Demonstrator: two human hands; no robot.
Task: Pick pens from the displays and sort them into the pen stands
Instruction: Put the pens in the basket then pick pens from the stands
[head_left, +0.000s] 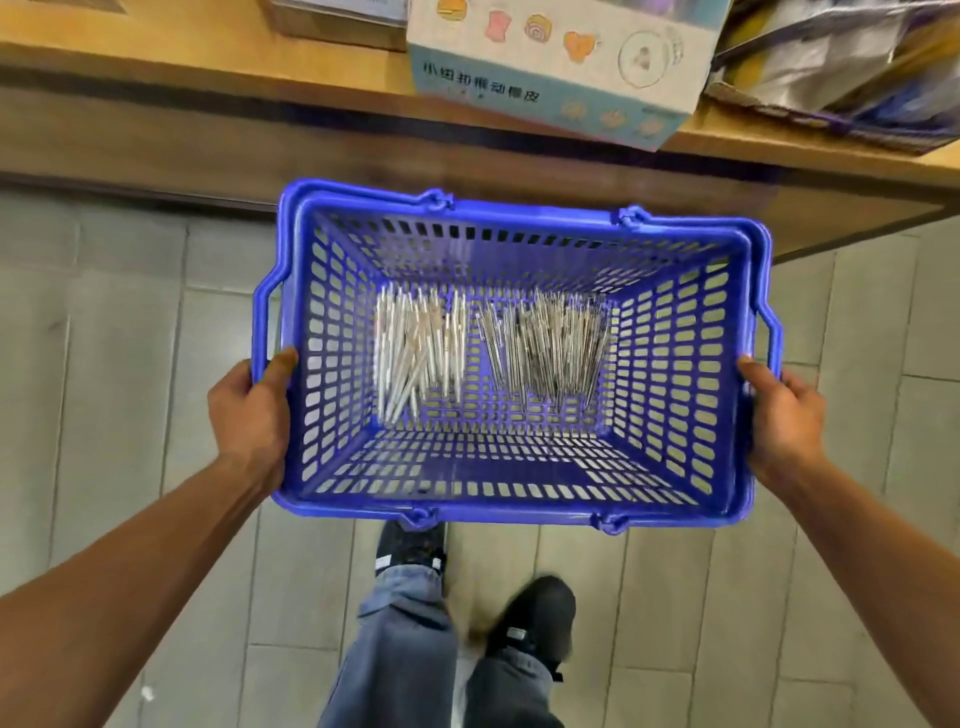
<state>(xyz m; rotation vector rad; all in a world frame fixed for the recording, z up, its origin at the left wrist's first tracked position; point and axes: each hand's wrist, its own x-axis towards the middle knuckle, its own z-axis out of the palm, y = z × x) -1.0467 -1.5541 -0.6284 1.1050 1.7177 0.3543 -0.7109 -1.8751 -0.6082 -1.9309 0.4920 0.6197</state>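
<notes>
I carry a blue plastic shopping basket (332, 467) in front of me, above the tiled floor. My left hand (249, 410) grips its left rim, thumb over the edge. My right hand (784, 410) grips the right rim the same way. Two piles of pens lie on the basket's bottom: a pile of white pens (415, 348) on the left and a pile of darker, grey-and-black pens (550, 348) on the right. No pen stand or display is in view.
A wooden shelf (208, 57) runs across the top, close beyond the basket. On it stand a pale blue printed carton (550, 67) and plastic-wrapped packages (841, 67). My legs and black shoes (535, 618) are below on grey floor tiles.
</notes>
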